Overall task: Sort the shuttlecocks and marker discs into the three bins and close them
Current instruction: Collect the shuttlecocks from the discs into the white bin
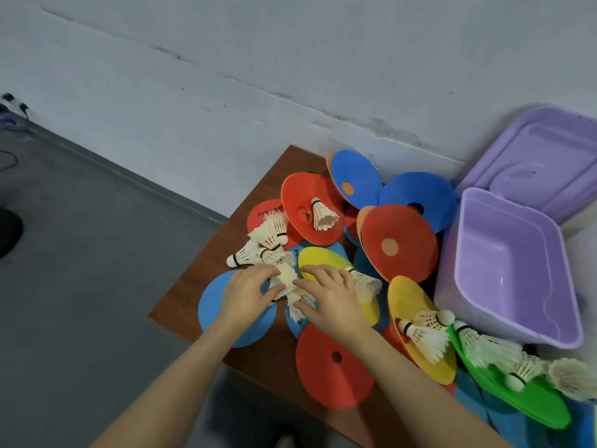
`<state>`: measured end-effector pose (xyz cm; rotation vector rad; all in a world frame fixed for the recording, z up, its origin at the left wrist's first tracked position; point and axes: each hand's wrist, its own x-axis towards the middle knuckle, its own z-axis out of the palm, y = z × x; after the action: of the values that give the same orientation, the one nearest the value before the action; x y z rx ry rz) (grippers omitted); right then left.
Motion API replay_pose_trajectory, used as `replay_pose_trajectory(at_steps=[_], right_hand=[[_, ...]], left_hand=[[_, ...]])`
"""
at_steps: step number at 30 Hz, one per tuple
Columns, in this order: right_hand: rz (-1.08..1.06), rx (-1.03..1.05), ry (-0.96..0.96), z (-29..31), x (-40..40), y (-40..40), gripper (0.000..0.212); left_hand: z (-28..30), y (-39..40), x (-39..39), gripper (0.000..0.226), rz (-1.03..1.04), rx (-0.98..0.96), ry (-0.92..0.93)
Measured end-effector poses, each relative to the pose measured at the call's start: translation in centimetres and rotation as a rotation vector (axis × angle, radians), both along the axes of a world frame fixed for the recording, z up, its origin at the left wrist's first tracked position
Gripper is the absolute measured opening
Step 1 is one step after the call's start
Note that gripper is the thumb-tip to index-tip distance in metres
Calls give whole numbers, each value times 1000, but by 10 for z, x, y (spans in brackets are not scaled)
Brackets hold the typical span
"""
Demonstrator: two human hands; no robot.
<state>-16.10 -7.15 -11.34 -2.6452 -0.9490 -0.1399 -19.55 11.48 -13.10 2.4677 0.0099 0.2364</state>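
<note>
Dark print on red marker disc [269, 212] and blue disc [295, 253]: too blurred to read.

Soft, even indoor light, fairly dim and cool, falls without glare. Shadows are faint, deepest under the discs at the table's [258, 363] near edge. The wide lens bends the wall [226, 92] line and stretches the corners. Detail is slightly soft throughout, with compression smearing.
</note>
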Motion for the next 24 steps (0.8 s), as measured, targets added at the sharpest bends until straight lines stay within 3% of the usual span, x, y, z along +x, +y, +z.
replay_pose_trajectory(at_steps=[3, 7, 17, 24], right_hand=[[-70, 47, -8, -7, -2, -6, 29], [-62, 135, -24, -6, -9, -10, 28], [-28, 131, 30, 33, 12, 22, 31], [-142, -85, 86, 22, 35, 57, 48]], left_hand=[[-5, 0, -4, 24, 107, -122, -44], [-4, -1, -16, 24, 206, -244, -131], [34, 15, -30, 25, 401, -101, -125], [32, 63, -8, 27, 382, -154, -52]])
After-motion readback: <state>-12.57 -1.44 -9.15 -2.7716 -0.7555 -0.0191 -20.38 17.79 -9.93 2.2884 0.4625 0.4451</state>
